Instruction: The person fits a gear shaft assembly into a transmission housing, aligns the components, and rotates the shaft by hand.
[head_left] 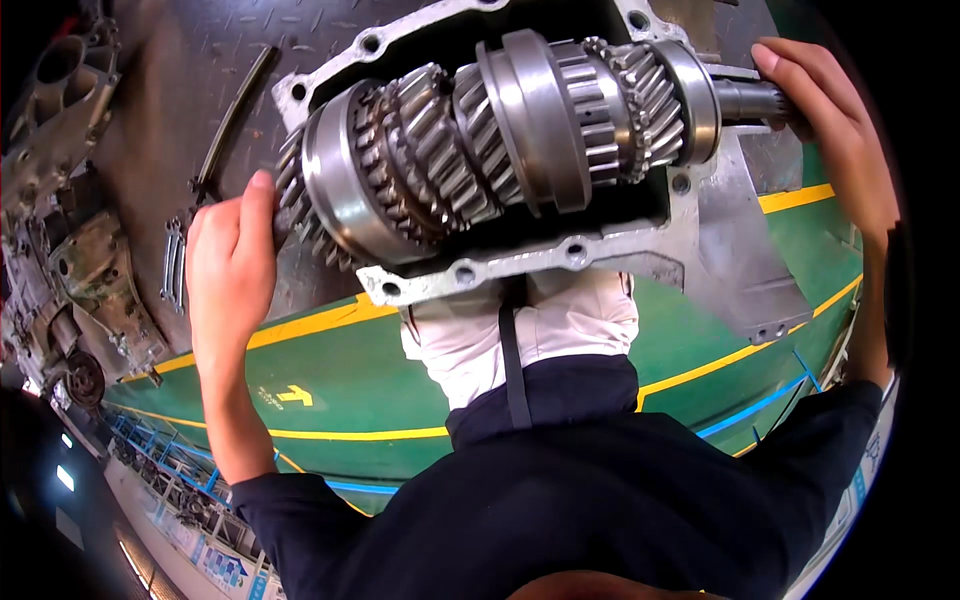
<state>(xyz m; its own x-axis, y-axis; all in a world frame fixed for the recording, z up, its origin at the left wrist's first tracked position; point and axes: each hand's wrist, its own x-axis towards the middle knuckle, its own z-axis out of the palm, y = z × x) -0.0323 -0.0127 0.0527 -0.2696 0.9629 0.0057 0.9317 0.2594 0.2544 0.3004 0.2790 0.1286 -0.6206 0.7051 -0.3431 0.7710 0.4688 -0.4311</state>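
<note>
A transmission gear shaft (535, 120) with several helical gears and smooth steel rings lies lengthwise over the open cavity of a grey gearbox housing (520, 262). Whether it rests in the housing or is held just above it I cannot tell. My left hand (232, 250) closes on the toothed gear at the shaft's left end, with the fingertips partly hidden behind the teeth. At the other end, my right hand (835, 110) wraps round the narrow splined end of the shaft. Bolt holes line the housing's flange.
Beyond the housing spreads a dark metal bench top (200, 50). A thin bent bar (235, 115) and a few wrenches (173, 262) lie left of the housing. Dirty metal castings (95, 265) crowd the far left. Underneath is a green floor (350, 350) with yellow lines.
</note>
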